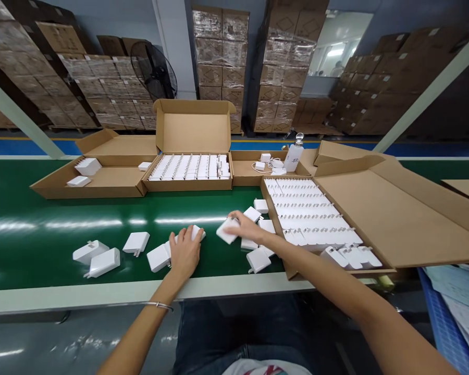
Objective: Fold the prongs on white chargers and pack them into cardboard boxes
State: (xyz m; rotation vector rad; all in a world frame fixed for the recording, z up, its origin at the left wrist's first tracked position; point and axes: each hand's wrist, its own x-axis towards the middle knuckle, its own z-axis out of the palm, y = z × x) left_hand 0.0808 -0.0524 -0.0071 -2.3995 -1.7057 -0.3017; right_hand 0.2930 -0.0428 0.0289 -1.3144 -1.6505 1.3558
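White plug-in power adapters lie on the green work surface point(140, 213). My right hand point(240, 227) pinches one white power adapter point(226, 230) a little left of a loose cluster of adapters point(259, 259). Its outline is slightly blurred. My left hand point(185, 253) lies over a short row of adapters point(158, 258), fingers curled around them, partly hiding them. Farther left are a single adapter point(136, 242) and two others side by side, one of them nearest the front edge point(105, 262). Metal prongs show on several.
At the right stands an open carton point(275, 219) packed with rows of adapters. Behind are another filled carton point(191, 185), a carton with a few adapters point(94, 191), and one with cables and a clear-topped white bottle point(294, 156). A fan point(153, 70) and stacked boxes stand beyond.
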